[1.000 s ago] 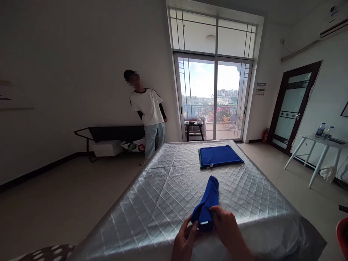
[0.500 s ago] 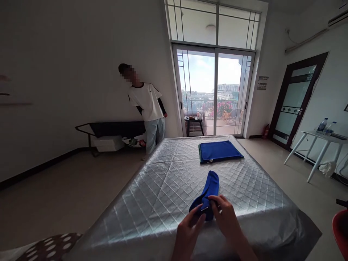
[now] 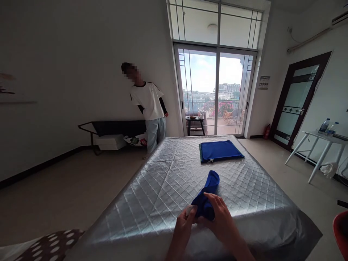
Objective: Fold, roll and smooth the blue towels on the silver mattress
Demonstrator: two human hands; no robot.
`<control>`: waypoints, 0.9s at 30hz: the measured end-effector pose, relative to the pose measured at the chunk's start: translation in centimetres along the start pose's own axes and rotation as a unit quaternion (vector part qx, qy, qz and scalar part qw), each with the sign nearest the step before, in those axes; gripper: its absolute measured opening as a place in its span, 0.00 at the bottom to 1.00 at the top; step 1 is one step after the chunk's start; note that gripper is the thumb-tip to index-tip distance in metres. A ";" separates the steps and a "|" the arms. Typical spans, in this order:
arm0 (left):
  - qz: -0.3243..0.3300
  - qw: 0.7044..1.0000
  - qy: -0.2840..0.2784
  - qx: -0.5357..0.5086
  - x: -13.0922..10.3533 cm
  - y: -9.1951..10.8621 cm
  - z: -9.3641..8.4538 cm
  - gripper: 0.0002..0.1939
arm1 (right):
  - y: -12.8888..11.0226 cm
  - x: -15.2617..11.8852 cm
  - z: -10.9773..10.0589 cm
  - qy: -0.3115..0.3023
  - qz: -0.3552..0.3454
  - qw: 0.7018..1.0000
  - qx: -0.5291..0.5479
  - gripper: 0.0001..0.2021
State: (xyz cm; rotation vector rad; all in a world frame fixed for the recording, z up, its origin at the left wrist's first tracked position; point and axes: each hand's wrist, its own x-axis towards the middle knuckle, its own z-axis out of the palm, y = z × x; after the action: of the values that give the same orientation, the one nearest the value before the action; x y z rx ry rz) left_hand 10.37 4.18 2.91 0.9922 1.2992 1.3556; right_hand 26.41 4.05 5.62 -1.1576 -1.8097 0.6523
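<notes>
A narrow, bunched blue cloth (image 3: 213, 181) lies lengthwise near the front edge of the silver quilted cover (image 3: 152, 192). My left hand (image 3: 185, 221) is closed at the cloth's near left corner, with a small white tag showing at its fingertips. On the near right side, my right hand (image 3: 219, 215) has its fingers curved round the cloth, gripping it. Part of the near end is hidden between the hands. Farther back on the cover lies a flat, folded blue cloth (image 3: 221, 150) with a green edge and a small white label.
A person (image 3: 149, 101) stands beyond the left edge, near a black bench (image 3: 119, 127) with white boxes under it. At the right is a white table (image 3: 324, 137) with bottles, and a red chair (image 3: 341, 232). Brown spotted fabric (image 3: 51, 246) lies at the lower left.
My left hand has closed on the cloth's corner at the tag. My right hand has shifted slightly and wraps the near end, which is now more bunched. The view has turned slightly.
</notes>
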 end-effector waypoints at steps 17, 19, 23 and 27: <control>-0.005 1.000 -0.021 -0.005 -0.5 -1.2 -0.4 0.32 | 1.4 0.8 0.0 0.041 0.022 0.998 0.050 0.23; 0.047 0.998 0.030 0.035 -0.4 -1.4 -0.7 0.31 | 1.6 0.9 -0.1 0.042 0.005 0.997 0.061 0.26; 0.133 0.982 0.096 0.093 -0.6 -1.1 -1.0 0.26 | 1.6 0.8 -0.3 0.043 -0.018 0.996 0.071 0.29; 0.157 0.979 0.116 0.053 -1.3 0.5 -1.2 0.21 | 1.2 0.7 -0.5 0.025 -0.048 0.996 0.073 0.29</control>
State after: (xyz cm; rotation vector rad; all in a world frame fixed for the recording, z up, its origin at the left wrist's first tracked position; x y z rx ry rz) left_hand 9.42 2.68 3.39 1.1753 1.4434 1.6980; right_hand 27.26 5.19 5.15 -0.9754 -1.7346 0.6821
